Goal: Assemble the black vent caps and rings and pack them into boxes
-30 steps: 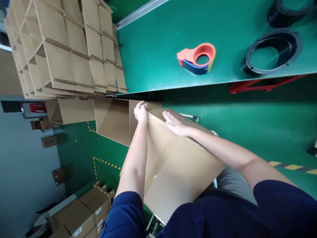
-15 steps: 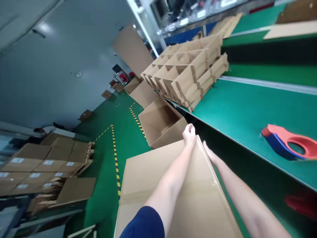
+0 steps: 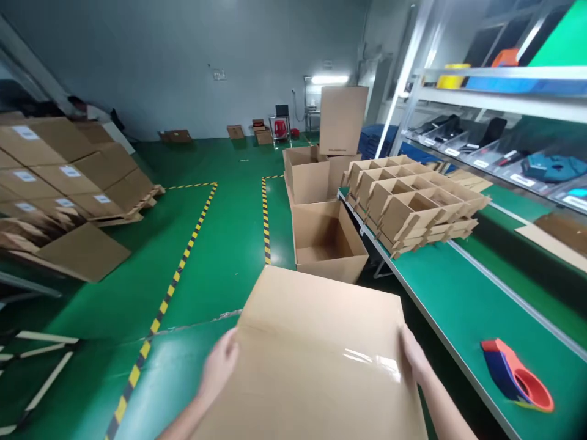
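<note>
A large closed cardboard box (image 3: 316, 354) fills the lower middle of the view, with clear tape shining across its top. My left hand (image 3: 222, 360) is closed at the box's left edge, its fingertips partly out of sight against the side. On the opposite edge, my right hand (image 3: 413, 351) presses along the side, its fingers partly hidden by the box. Just beyond stands an open cardboard box (image 3: 328, 238) with nothing visible inside it. A red and blue tape dispenser (image 3: 518, 376) lies on the green workbench (image 3: 463, 305) to the right.
Stacked cardboard dividers (image 3: 413, 195) sit on the bench's far end. A shelf (image 3: 486, 101) with parts bins rises above it. Boxes on a pallet (image 3: 77, 165) stand at the left. Yellow-black floor tape (image 3: 174, 281) runs along the green floor. More open boxes (image 3: 312, 177) stand ahead.
My left hand has moved from the box's far right corner to its left edge. My right hand stays on the right side. The tilted view has become level.
</note>
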The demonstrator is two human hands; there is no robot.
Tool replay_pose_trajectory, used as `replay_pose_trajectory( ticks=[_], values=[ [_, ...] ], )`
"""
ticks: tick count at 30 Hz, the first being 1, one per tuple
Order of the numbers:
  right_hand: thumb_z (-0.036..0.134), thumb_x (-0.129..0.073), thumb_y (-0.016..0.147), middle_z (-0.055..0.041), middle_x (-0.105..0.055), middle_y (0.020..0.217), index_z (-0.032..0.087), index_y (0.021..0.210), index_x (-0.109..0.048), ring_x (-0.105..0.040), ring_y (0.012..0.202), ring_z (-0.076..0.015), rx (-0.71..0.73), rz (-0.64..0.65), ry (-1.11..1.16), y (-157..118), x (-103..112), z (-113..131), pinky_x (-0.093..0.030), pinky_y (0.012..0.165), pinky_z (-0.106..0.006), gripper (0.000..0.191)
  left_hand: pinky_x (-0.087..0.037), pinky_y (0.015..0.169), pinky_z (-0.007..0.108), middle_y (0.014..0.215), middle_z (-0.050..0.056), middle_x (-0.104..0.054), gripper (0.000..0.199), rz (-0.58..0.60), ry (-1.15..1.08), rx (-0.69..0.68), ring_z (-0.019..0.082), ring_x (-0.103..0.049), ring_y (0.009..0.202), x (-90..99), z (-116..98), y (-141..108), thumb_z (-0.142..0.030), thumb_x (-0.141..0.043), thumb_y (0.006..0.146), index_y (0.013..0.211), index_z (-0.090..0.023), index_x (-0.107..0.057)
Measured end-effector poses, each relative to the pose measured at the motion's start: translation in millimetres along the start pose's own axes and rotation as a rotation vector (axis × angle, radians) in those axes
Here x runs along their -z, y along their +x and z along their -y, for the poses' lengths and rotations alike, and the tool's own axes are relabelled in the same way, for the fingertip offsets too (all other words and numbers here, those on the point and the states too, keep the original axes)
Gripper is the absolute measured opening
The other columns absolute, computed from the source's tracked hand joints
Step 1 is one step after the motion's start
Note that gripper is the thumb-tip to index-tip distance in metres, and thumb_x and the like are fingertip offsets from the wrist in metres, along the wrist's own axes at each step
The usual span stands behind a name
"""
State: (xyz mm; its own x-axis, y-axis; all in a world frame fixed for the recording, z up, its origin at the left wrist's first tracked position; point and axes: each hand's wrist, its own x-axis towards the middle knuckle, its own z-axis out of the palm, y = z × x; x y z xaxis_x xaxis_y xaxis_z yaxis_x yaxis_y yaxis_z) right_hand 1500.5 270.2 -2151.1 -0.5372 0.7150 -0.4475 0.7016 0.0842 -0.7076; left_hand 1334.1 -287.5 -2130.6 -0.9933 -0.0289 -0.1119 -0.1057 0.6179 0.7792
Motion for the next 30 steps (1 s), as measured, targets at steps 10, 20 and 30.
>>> replay_pose_trajectory(
  ticks=[10,20,30],
  values=[
    [0.075,-0.025,0.086,-0.0295,-0.029,0.165,0.024,0.162,-0.032,-0.034,0.152,-0.044,-0.167,-0.464,-0.413,-93.6,-72.0,32.3,-0.03,0.113,-0.075,0.091,-0.041,0.121,0.041,0.159,0.003,-0.051,0.078,0.572,-0.408,0.522,0.027,-0.041,0.151,54.1,95.1,-69.6,-0.088,-0.046,0.074,0.134,-0.04,-0.059],
    [0.057,-0.025,0.103,-0.0289,-0.015,0.17,0.01,0.165,-0.028,-0.012,0.16,-0.0413,-0.157,-0.541,-0.514,-123.8,-120.2,18.2,-0.017,0.122,-0.071,0.078,-0.031,0.127,0.044,0.158,0.014,-0.051,0.102,0.762,-0.45,0.363,0.036,-0.039,0.151,50.5,99.2,-56.1,-0.089,-0.055,0.074,0.148,-0.019,-0.051],
    [0.058,-0.023,0.105,-0.0248,-0.008,0.172,0.012,0.167,-0.024,-0.004,0.162,-0.0356,-0.313,-0.587,-0.475,-138.2,-134.4,21.4,-0.009,0.128,-0.059,0.077,-0.053,0.1,0.049,0.12,0.021,-0.074,0.096,1.191,-0.27,0.33,0.04,-0.068,0.115,59.4,97.9,33.1,-0.046,-0.095,0.051,0.135,-0.011,-0.063]
  ],
)
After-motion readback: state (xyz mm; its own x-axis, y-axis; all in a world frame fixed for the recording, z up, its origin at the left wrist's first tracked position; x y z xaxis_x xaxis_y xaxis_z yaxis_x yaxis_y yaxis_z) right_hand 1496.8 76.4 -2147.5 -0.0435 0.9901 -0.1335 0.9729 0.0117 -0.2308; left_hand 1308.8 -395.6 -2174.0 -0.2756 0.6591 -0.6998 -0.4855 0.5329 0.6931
